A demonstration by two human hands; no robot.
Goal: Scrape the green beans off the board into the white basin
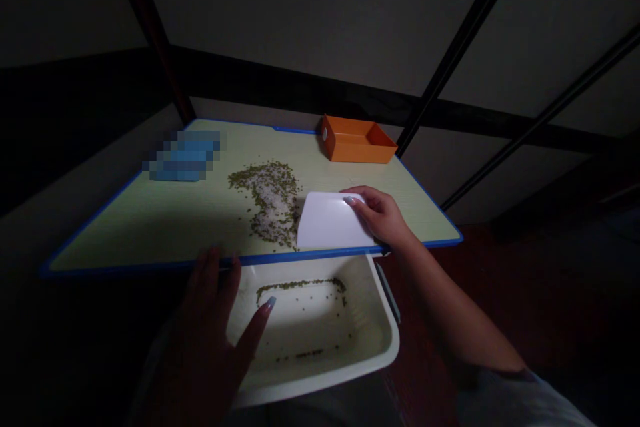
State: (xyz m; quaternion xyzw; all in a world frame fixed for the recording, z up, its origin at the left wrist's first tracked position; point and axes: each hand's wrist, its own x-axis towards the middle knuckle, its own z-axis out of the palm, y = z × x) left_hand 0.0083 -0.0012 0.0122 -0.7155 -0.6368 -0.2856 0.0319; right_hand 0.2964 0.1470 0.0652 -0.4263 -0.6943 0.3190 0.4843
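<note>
My right hand grips a white plastic scraper by its right side, thumb on top. The scraper rests on the table beside a spread of small green beans and white grains, its left edge close to them. Below the table's front edge is a white plastic tub, with more green beans lying along its inner bottom edges. My left hand is over the tub's left side, fingers spread and thumb reaching across the rim. It holds nothing that I can see, though dark shadow covers much of it.
The pale table top has a blue edge strip. An orange open box stands at its back right. A blurred-out blue item lies at the back left. A wall with dark strips rises behind the table.
</note>
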